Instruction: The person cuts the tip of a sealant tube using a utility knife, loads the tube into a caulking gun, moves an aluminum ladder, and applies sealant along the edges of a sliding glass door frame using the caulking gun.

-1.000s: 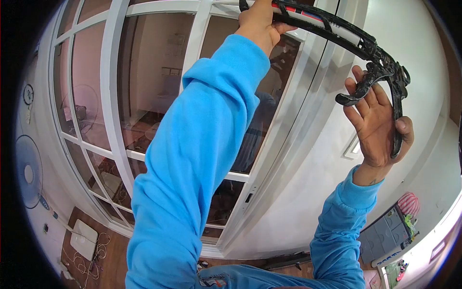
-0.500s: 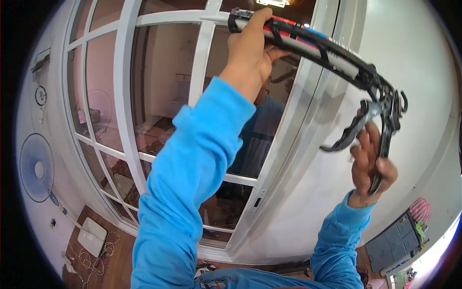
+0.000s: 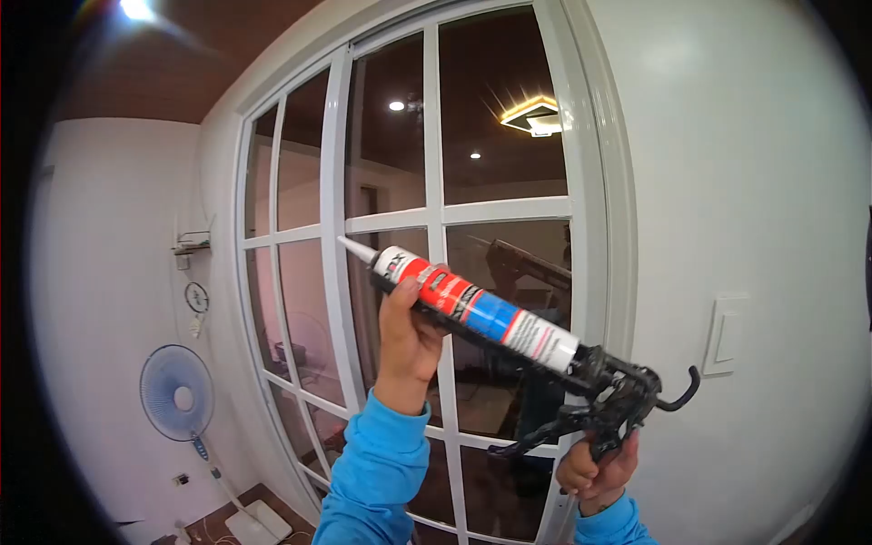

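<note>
A black caulking gun holds a sealant cartridge with a red, blue and white label. The cartridge's white nozzle points up and left, in front of the window's white frame. My left hand is wrapped round the front of the gun and cartridge from below. At the rear, my right hand grips the gun's handle, its fingers closed. The trigger lever sticks out to the left of that hand. Both sleeves are blue.
A white-framed glass panel fills the middle, its glass showing reflected lights. On the right wall is a white light switch. A blue and white fan stands at the lower left, with a small wire shelf above it.
The view has tilted up. The gun has come lower in the picture with its label turned to the camera. My right hand has closed round the handle, after being loosely open against it.
</note>
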`<state>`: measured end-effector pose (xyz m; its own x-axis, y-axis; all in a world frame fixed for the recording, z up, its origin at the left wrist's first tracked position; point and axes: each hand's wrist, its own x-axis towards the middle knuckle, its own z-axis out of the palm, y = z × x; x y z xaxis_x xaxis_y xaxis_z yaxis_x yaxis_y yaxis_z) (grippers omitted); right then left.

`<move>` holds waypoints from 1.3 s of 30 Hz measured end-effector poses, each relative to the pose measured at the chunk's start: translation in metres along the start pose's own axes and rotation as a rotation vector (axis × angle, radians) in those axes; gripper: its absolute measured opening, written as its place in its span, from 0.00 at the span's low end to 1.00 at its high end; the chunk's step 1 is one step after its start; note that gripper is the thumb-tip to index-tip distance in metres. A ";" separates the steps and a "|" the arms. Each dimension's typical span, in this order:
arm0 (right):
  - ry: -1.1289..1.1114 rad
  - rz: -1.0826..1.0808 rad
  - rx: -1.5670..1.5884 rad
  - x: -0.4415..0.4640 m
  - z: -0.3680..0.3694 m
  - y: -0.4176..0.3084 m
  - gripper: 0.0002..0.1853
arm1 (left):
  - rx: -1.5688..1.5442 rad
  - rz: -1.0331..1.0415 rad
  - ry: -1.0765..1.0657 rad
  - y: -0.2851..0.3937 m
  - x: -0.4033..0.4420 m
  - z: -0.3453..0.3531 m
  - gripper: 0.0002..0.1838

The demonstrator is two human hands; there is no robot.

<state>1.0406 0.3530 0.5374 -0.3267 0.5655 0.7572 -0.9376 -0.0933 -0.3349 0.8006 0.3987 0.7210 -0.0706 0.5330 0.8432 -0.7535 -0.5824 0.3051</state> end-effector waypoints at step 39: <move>0.074 1.078 -0.293 -0.156 -0.147 0.119 0.20 | 0.023 -0.349 1.829 -0.014 -0.536 -0.247 0.30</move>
<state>0.9970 0.3738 0.2970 -0.9344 0.3538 -0.0409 -0.1008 -0.3729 -0.9224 0.6877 0.2731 0.1552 -0.4732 0.5220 -0.7096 -0.8802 -0.3138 0.3562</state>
